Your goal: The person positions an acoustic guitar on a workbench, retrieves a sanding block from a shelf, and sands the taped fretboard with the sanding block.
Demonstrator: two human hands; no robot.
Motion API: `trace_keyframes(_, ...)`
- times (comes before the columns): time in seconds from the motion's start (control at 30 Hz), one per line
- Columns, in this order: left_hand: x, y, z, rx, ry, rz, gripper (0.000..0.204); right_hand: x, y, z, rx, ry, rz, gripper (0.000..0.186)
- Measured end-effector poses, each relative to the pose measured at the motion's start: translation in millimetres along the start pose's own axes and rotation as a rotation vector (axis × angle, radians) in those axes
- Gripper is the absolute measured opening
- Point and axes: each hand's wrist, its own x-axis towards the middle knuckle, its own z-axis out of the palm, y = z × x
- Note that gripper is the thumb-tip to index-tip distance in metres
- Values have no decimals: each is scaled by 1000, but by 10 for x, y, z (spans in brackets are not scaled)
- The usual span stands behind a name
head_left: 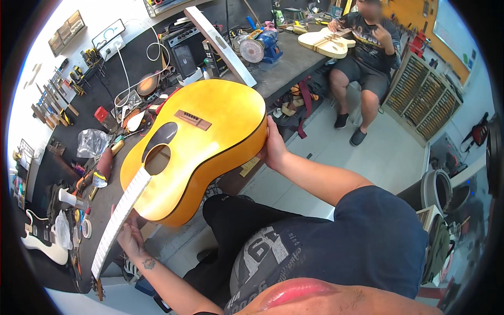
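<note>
Yellow guitar (205, 142) hanging between hands, above table (294, 63). Left hand (131, 236) gripping neck (119, 223), right hand (273, 149) clasping lower body edge. Hollow, probably light; glossy (slippery), dent-prone; neck and rim looking safest holds.

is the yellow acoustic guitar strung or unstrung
Unstrung: the yellow acoustic guitar shows no strings across its soundhole or pale fretboard.
</note>
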Motion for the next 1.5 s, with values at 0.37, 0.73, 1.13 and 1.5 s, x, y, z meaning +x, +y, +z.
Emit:
trace_keyframes(0.37,536,-766,-433,-149,10,-115,72,-881,-1059,1034,-300,-661,-689,17)
trace_keyframes(0.73,80,-491,351,420,-34,-260,42,-1328,-1106,2329,212,-1761,-602,28)
trace_keyframes(1.13,327,-37,1144,216,-1,-188,27,-1503,-796,2497,-415,-1500,-1349,16)
trace_keyframes(1.5,446,-465,-55,49,136,-123,45,-1276,-1143,2046,-147,-1254,-1480,15)
